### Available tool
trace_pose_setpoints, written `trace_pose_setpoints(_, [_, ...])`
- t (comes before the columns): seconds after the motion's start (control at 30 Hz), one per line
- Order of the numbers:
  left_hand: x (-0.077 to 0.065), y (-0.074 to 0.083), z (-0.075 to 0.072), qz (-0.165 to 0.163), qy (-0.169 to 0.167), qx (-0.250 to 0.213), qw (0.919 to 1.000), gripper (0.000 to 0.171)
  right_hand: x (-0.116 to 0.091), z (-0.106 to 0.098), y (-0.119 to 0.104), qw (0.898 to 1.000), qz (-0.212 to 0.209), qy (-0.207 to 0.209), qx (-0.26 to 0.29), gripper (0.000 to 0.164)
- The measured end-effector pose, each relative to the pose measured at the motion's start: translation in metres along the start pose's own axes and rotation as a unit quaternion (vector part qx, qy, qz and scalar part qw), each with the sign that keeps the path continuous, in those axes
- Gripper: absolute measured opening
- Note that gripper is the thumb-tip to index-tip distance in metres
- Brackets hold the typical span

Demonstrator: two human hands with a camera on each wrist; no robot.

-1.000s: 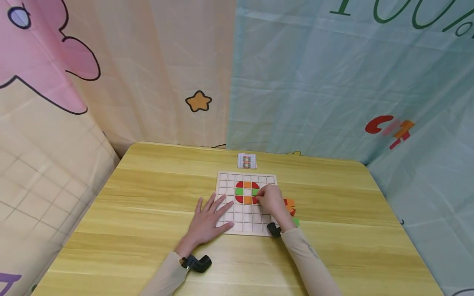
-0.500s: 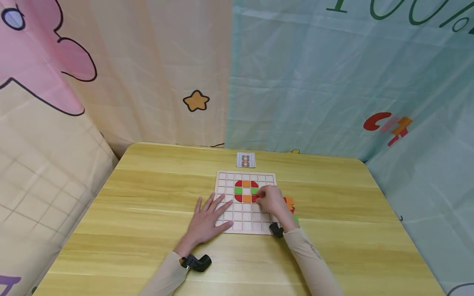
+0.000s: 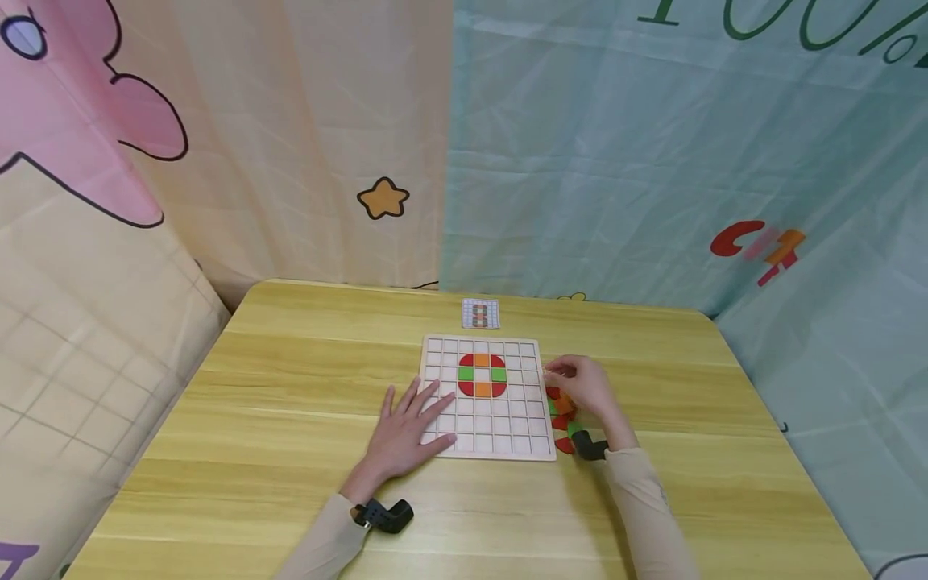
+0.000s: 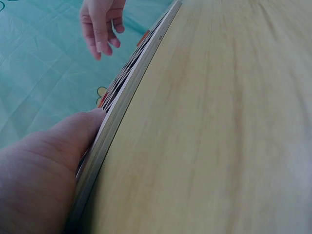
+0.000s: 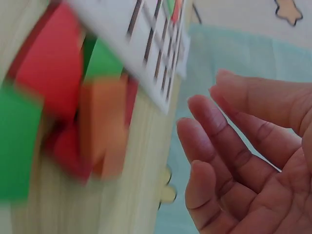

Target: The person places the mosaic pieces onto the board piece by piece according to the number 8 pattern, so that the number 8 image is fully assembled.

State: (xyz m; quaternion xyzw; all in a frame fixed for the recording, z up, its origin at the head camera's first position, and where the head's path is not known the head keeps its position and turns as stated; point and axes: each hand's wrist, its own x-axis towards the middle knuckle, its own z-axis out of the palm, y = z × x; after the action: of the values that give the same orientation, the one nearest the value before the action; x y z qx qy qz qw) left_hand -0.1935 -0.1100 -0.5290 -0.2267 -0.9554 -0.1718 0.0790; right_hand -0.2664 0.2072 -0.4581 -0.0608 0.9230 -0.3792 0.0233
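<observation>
A white square grid board (image 3: 500,427) lies on the table, with a rounded ring of red, orange and green pieces on its upper middle. My left hand (image 3: 402,439) rests spread on the board's left edge; in the left wrist view its thumb (image 4: 73,134) lies along the rim. Just off the right edge hovers my right hand (image 3: 590,391), its fingers loosely bent. The right wrist view shows nothing between its thumb and fingers. Below it are loose pieces: a red one (image 5: 56,58), a green block (image 5: 17,141) and an orange block (image 5: 102,117), slightly blurred.
A small printed card (image 3: 481,313) with a coloured grid pattern lies behind the board. The wooden table (image 3: 304,362) reaches back to hanging printed cloths (image 3: 551,161). A black camera (image 3: 387,515) is strapped on the left wrist, another (image 3: 589,445) on the right.
My right hand has left the ring's lower right corner and moved right, over the loose pieces. A red corner piece now shows there on the board. The left hand has stayed in place.
</observation>
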Motion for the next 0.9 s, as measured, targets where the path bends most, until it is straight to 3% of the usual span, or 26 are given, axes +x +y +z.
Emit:
trace_pose_setpoints(0.33, [-0.001,0.000,0.000,-0.003,-0.002,-0.001,1.0000,0.065,0.000,-0.009,0.025,0.998,0.005,-0.059,-0.019,0.018])
trace_pose_setpoints(0.47, [-0.001,0.000,0.000,-0.001,-0.001,-0.001,1.0000,0.065,0.001,-0.009,0.031,0.997,-0.014,-0.073,-0.011,0.022])
trace_pose_setpoints(0.6, [0.000,0.001,0.001,-0.001,-0.003,-0.001,1.0000,0.065,-0.004,-0.012,0.040,0.996,-0.035,-0.079,-0.002,0.033])
trace_pose_setpoints(0.9, [0.001,0.000,0.002,0.001,0.002,0.001,1.0000,0.065,-0.023,-0.018,0.043,0.998,-0.002,-0.059,-0.015,0.069])
